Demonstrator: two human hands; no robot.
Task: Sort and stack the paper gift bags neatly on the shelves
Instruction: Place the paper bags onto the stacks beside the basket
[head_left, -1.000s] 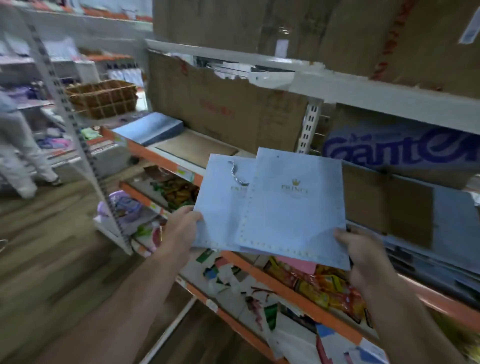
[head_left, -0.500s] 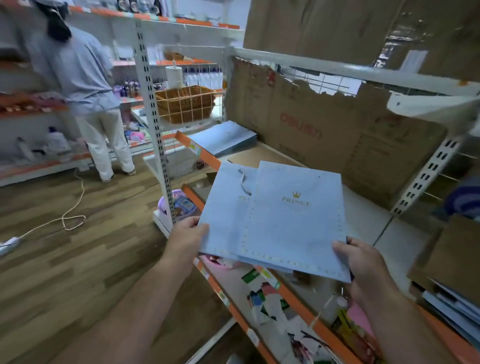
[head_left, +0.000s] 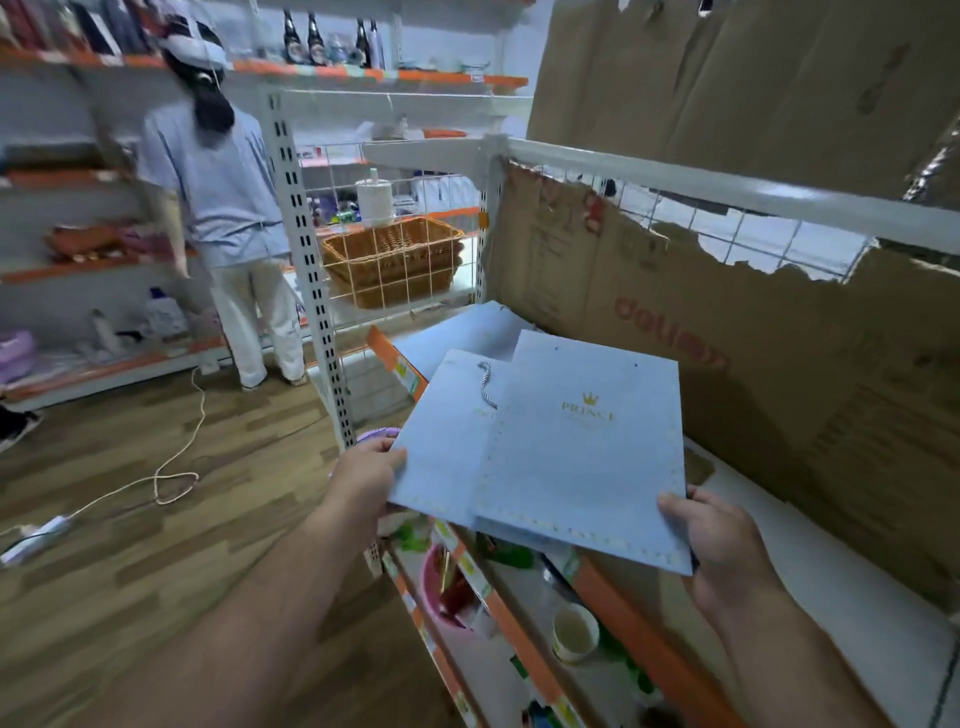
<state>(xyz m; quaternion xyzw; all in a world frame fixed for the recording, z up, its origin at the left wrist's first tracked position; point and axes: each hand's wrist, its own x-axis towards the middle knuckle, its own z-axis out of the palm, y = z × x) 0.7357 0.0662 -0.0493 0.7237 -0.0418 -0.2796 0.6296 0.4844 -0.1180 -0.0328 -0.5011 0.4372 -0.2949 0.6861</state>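
Vs 1 s ago, two flat pale-blue paper gift bags (head_left: 582, 467) w/ gold crowns sit further left, over white shelf (head_left: 841, 587) front edge, nr blue bag stack (head_left: 467, 327) at its left corner; left hand (head_left: 363, 478) & right hand (head_left: 722, 540) pinch bottom corners; stacking prob next

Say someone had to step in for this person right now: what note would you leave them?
Left grip: pinches the rear bag at its left edge.
Right grip: holds the front bag by its lower right corner.
The bags overlap, held in the air over the shelf. A stack of like blue bags lies at the shelf's far end.
Done: two bags in hand.
Left: square them up and, probably, lay them on the stack.
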